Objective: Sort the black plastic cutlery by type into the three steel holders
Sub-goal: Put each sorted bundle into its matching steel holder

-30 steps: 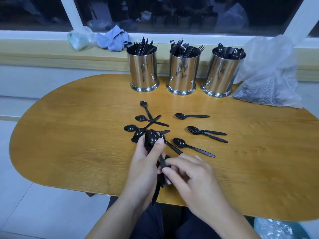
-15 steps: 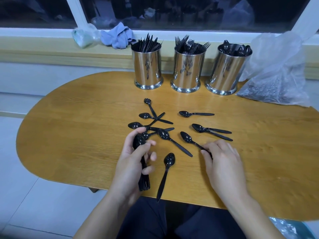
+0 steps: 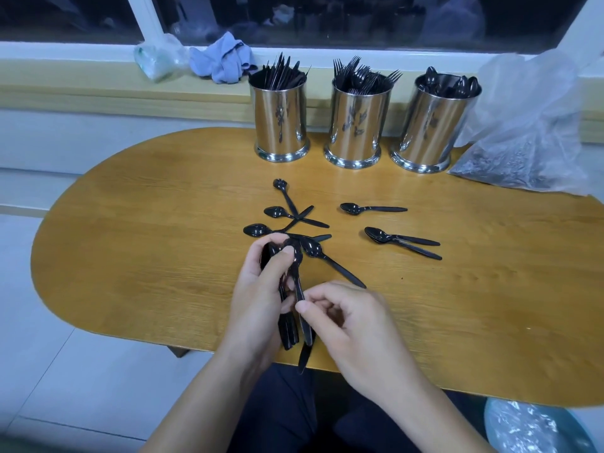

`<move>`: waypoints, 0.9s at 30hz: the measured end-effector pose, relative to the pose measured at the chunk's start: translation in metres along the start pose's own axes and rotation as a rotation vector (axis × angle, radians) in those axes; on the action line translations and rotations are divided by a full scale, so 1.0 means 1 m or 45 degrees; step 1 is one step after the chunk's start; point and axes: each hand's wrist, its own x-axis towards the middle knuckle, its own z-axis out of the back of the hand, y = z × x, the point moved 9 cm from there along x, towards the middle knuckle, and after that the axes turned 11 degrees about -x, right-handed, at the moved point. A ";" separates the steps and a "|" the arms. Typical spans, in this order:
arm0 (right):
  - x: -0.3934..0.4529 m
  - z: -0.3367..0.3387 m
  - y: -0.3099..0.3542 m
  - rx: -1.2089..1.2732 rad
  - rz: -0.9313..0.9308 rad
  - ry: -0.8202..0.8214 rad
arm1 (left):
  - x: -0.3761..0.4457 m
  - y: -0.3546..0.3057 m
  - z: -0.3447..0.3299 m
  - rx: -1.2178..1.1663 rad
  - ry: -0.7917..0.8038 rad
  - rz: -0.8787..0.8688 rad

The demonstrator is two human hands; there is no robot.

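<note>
Three steel holders lined up along the far edge of an oval wooden table (image 3: 130,256): left holder (image 3: 281,122) packed with knives, middle holder (image 3: 354,125) with forks, right holder (image 3: 431,125) with spoons. Clear plastic bag (image 3: 529,132) at far right, contents too blurred to identify. Loose black spoons (image 3: 372,209) scattered mid-table. Near edge: left hand (image 3: 261,295) grip curled round a bundle of spoons (image 3: 287,328), bowls partly hidden by fingers; right hand (image 3: 353,325) grip pinching one spoon handle (image 3: 302,305) against the bundle.
</note>
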 end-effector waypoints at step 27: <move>0.010 -0.005 -0.032 -1.154 -0.267 -0.008 | 0.004 0.014 0.033 -0.305 0.061 0.280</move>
